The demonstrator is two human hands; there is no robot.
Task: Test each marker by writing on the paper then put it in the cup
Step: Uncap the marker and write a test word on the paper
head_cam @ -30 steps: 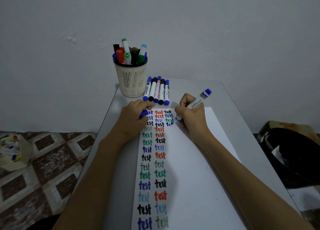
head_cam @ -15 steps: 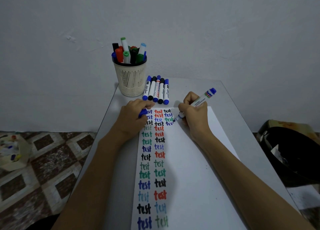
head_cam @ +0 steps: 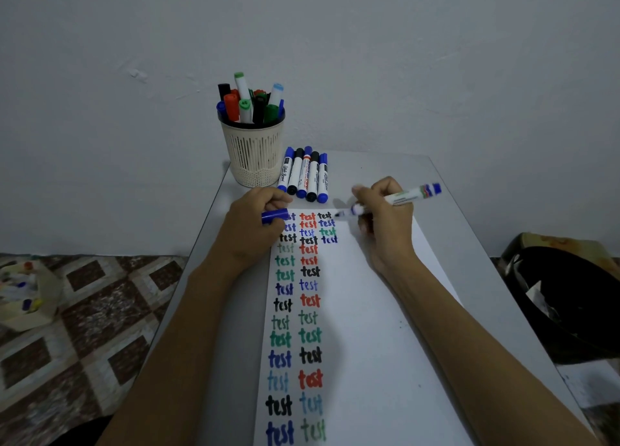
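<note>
Head view: the right hand (head_cam: 385, 225) pinched the uncapped blue marker (head_cam: 404, 196) with its tip at the top of the paper (head_cam: 369, 345), while the curled fingers of the left hand (head_cam: 250, 227) held the cap (head_cam: 273, 216), probably ready for closing before the cup (head_cam: 253, 158).

Black bin (head_cam: 583, 288), patterned floor (head_cam: 100, 328)

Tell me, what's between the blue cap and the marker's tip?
Head view: on the paper, a half-hidden blue "test", a red "test", a black "test".
</note>
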